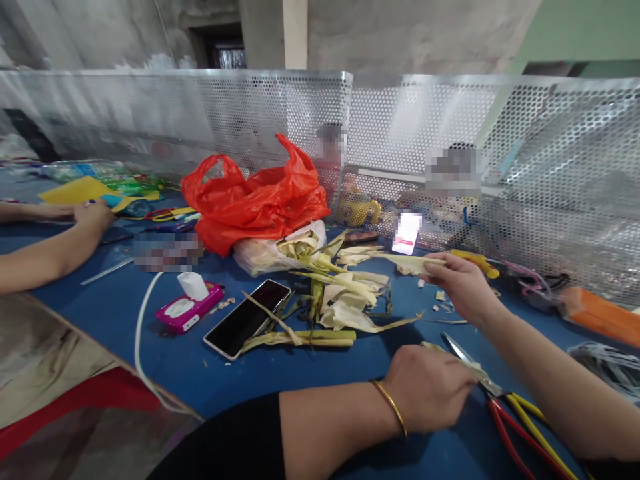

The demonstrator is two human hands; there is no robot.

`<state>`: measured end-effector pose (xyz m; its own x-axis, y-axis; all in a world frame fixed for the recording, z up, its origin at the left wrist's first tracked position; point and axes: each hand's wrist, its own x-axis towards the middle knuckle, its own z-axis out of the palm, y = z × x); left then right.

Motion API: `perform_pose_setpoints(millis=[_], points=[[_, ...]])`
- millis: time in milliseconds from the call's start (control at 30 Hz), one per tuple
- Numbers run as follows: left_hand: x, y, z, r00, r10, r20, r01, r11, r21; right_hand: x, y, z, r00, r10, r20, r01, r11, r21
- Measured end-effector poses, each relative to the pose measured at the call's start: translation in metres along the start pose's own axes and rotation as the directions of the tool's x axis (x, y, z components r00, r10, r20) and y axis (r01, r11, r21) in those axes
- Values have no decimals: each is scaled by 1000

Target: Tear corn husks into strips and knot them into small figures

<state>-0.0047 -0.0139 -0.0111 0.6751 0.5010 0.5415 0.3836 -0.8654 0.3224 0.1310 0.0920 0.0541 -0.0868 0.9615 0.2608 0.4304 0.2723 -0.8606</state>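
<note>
Largest first, from where I'm standing: blue table (pixel 180 367), perforated metal partition (pixel 225 100) along the far side. Crumpled red plastic bag (pixel 260 200) sits left of centre near the partition, with a whitish plastic bag (pixel 260 257) at its front edge.

Corn husk pile (pixel 350 300) is mid-table, front-right of the red bag, loose and overlapping; a few stalk lengths lie along its near side. Scissors (pixel 493 387), one red handle and one yellow, lie at right front, blades pointing away and left.

Left hand (pixel 430 387), gold bracelet at the wrist, is curled low beside the scissors. Pale husk shows past its fingertips; can't tell if it's gripped. Right hand (pixel 460 287) pinches a pale corn husk (pixel 410 261) between thumb and fingers, raised at the pile's right; the husk points left.

Co-worker's hand (pixel 95 213) is far left, at a yellow sheet (pixel 70 191).

Black-screened phone (pixel 250 317) lies left of the pile, one dry strip across it. Magenta extension socket (pixel 190 308) left of that. Lit phone (pixel 406 233) stands by the partition. Smallest: white plug (pixel 193 287) in the socket.
</note>
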Motion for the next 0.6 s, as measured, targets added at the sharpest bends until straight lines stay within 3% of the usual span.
perform_pose_setpoints(millis=[100, 200, 367, 467, 600], points=[[0, 1, -2, 1000, 18, -15, -18, 1000, 1, 8, -4, 13, 989, -18, 144, 42, 986, -162], [-1, 2, -4, 998, 43, -45, -42, 999, 8, 8, -10, 27, 941, 4, 337, 132, 916, -378], [-1, 5, -4, 999, 45, -8, -45, 999, 24, -13, -19, 50, 761, 38, 648, 396, 764, -510], [0, 6, -3, 998, 62, -8, -61, 998, 27, -23, -21, 61, 648, 49, 760, 561, 645, -519], [-1, 8, -5, 995, 94, -38, -91, 994, 68, -11, -28, 61, 603, 85, 793, 589, 622, -515]])
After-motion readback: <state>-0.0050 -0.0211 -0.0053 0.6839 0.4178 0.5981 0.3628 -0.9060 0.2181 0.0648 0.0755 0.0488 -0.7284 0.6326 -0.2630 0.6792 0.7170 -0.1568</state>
